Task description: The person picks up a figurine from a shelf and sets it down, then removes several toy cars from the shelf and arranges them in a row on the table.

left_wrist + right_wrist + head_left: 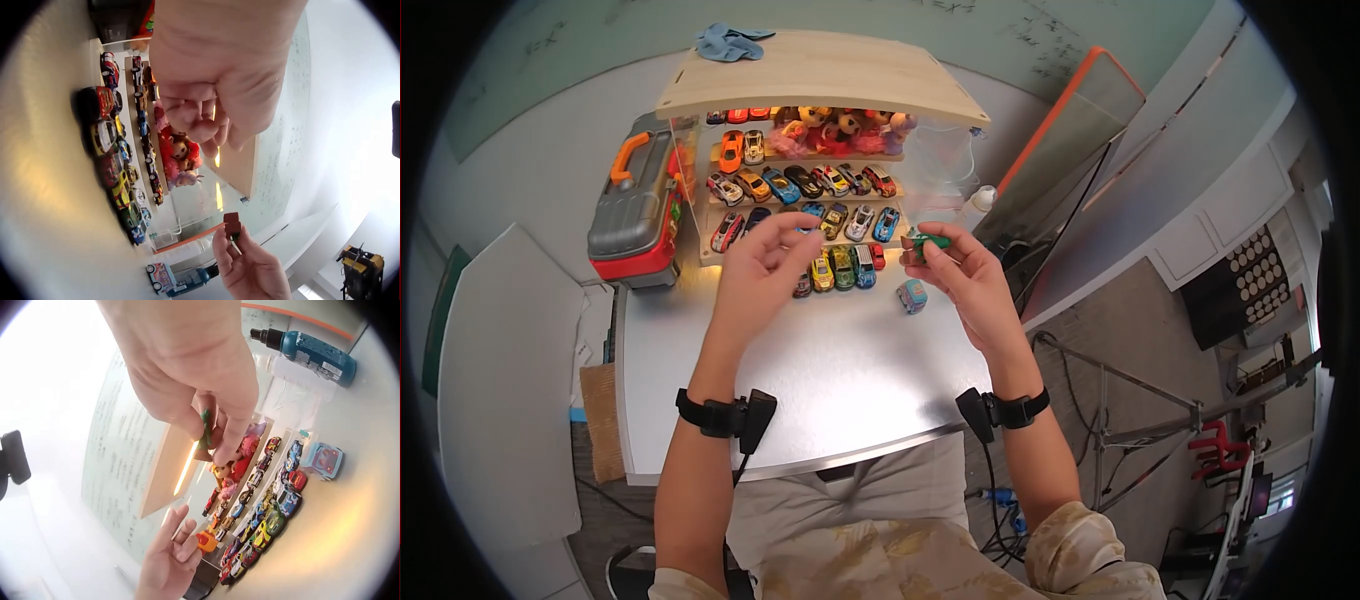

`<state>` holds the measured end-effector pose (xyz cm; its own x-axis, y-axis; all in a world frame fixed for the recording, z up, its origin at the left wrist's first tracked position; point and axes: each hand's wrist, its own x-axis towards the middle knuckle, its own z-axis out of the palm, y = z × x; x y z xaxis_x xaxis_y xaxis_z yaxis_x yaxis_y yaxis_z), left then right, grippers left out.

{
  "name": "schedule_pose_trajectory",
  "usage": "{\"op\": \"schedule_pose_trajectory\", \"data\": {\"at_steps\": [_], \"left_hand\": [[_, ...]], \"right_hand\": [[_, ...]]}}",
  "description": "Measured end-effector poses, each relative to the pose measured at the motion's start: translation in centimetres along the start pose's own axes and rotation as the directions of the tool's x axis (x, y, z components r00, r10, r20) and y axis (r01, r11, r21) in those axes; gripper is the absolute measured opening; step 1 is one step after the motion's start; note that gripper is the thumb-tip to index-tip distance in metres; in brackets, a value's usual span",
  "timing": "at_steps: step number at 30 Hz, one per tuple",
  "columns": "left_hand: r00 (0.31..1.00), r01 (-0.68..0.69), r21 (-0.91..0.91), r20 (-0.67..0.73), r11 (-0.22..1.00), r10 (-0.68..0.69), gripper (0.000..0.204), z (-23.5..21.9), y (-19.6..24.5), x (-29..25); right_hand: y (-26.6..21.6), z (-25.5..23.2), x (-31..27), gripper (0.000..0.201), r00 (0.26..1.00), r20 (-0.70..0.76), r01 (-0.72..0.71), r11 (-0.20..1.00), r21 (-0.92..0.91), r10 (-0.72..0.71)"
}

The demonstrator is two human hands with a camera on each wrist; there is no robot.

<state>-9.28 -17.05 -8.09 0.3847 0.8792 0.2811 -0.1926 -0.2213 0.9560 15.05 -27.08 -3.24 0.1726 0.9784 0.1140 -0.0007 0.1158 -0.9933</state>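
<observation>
My right hand (972,290) pinches a small green piece (935,241) between thumb and fingers, in front of the shelf's right end. The left wrist view shows a brown block-like end (232,220) on it; what it is, I cannot tell. My left hand (762,275) is raised before the shelf's left half, its fingers loosely bent, holding nothing. Below the right hand, a light-blue and pink toy van (912,296) stands on the table (800,380). Several toy cars (832,180) line the shelf tiers, and another row (843,268) stands on the table in front.
A wooden shelf top (830,75) overhangs the cars, with a blue cloth (730,42) on it. Dolls (840,130) sit on an upper tier. At left is a grey and red toolbox (632,215); at right, a teal spray bottle (319,357). A tripod (1145,410) stands on the floor.
</observation>
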Motion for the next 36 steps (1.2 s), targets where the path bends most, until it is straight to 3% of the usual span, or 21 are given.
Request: {"op": "schedule_pose_trajectory", "data": {"at_steps": [5,13,16,17,19,20,22,26,28,29,32,36], "left_hand": [[0.972,0.031,-0.005,0.232,1.0,-0.029,0.034,2.3,1.5,-1.2],[0.976,-0.005,0.017,0.217,1.0,0.002,0.022,2.9,0.4,-1.3],[0.98,-0.031,0.061,0.2,0.998,0.019,0.019,3.0,0.0,-1.3],[0.98,-0.041,0.078,0.197,0.996,0.024,0.018,3.0,-0.2,-1.2],[0.988,0.032,-0.053,0.154,0.998,-0.024,0.018,2.9,0.0,-0.9],[0.99,0.067,-0.117,0.134,0.991,-0.051,0.017,2.7,0.2,-0.9],[0.994,0.007,-0.044,0.111,0.999,-0.002,0.017,2.7,0.5,-0.6],[0.997,-0.019,0.019,0.079,1.0,0.017,0.02,2.6,0.3,-0.9],[0.997,-0.006,0.029,0.075,1.0,0.004,0.022,2.4,0.4,-0.7],[0.997,0.007,0.016,0.072,1.0,-0.008,0.023,2.4,0.5,-0.7],[0.998,0.008,-0.006,0.061,1.0,-0.007,0.025,2.3,0.3,-0.6],[0.999,0.019,-0.022,0.047,1.0,-0.018,0.026,2.3,0.3,-0.6]], "right_hand": [[0.4,2.2,-0.4,0.033,0.98,0.183,0.093,0.995,-0.038,-0.084],[1.3,3.1,0.0,0.033,0.983,0.172,0.077,0.994,-0.08,-0.062],[1.7,3.4,0.1,0.028,0.972,0.157,0.215,0.94,-0.264,-0.178],[1.6,3.4,0.0,0.026,0.957,0.181,0.281,0.878,-0.387,-0.227],[1.1,3.3,-0.3,0.023,0.919,0.247,0.394,0.693,-0.603,-0.307],[1.3,3.1,-0.5,0.022,0.928,0.231,0.372,0.698,-0.611,-0.293],[2.3,2.4,-0.5,0.021,0.944,0.198,0.33,0.707,-0.626,-0.265],[1.6,-0.1,1.2,0.017,0.86,-0.051,0.343,0.649,-0.679,-0.507],[1.3,-1.7,3.0,0.016,0.772,-0.083,0.395,0.577,-0.715,-0.63],[1.0,-2.4,3.8,0.015,0.719,-0.096,0.416,0.537,-0.734,-0.688],[-0.1,-3.2,5.2,0.013,0.661,-0.033,0.366,0.361,-0.858,-0.749],[-0.1,-3.3,6.4,0.013,0.644,0.01,0.398,0.324,-0.858,-0.765]]}}
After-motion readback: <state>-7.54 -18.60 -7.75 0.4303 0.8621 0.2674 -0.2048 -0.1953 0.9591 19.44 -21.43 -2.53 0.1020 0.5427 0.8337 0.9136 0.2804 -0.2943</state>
